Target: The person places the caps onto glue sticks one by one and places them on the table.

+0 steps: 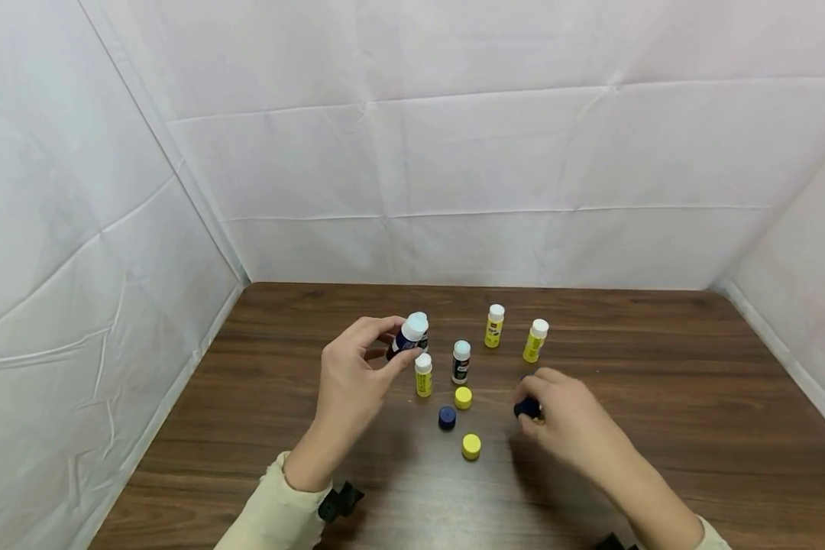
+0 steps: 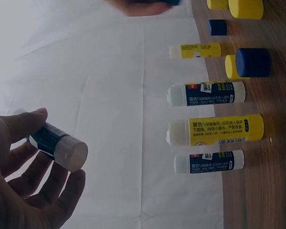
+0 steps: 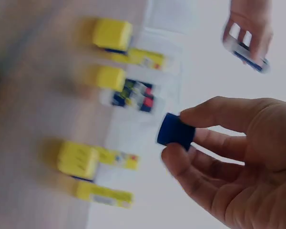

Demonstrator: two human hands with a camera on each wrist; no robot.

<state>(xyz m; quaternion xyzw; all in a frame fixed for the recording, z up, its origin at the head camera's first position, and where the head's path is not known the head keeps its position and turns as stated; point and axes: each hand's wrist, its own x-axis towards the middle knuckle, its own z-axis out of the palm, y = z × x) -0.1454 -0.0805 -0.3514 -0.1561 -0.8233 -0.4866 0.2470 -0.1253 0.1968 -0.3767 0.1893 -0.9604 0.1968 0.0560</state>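
Enclosing the work area, creased white cloth sheets (image 1: 488, 153) stand on the far, left and right sides of a dark brown wood-grain table (image 1: 701, 382). The left hand (image 1: 351, 367) grips a cylindrical navy-blue plastic glue stick with a white top (image 1: 405, 338), tilted and off the table, at the left of the group. The right hand (image 1: 571, 416), well apart to the right, pinches a short round navy-blue plastic cap (image 3: 175, 131) between thumb and fingertips.

Upright beyond the hands are three cylindrical yellow plastic glue sticks with white tops (image 1: 493, 330), one at left and two far right, and two further navy-blue sticks (image 1: 461, 365). Nearer lie short round yellow plastic caps (image 1: 470, 447) and a loose navy-blue cap (image 1: 447, 418).

Step in hand, as judged: pairing a navy-blue cap with the matching stick; whether it is being fitted or was just removed cannot be told. If fitting, the next move calls for bringing both hands together, cap mouth aligned squarely over the white top, then pressing.
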